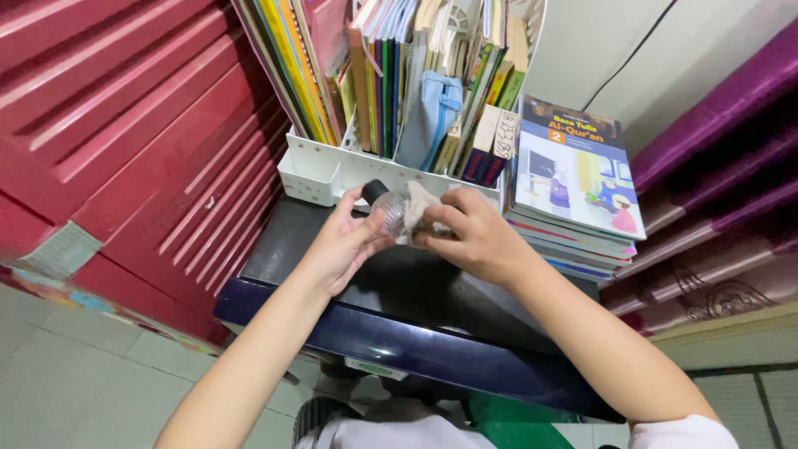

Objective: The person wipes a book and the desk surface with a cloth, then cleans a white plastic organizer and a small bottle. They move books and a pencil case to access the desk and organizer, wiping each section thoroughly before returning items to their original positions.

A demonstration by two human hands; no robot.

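My left hand (342,239) grips a small clear bottle (388,208) with a black cap, held sideways above a dark desk top (391,291). My right hand (474,234) presses a crumpled pale cloth (420,208) against the bottle's side. Both hands meet just in front of a white book organiser (320,170).
The white organiser holds several upright books and a light blue pouch (432,116). A stack of books (573,191) lies to the right on the desk. A red panelled cabinet (125,141) stands on the left, purple furniture (723,150) on the right, tiled floor (83,374) below.
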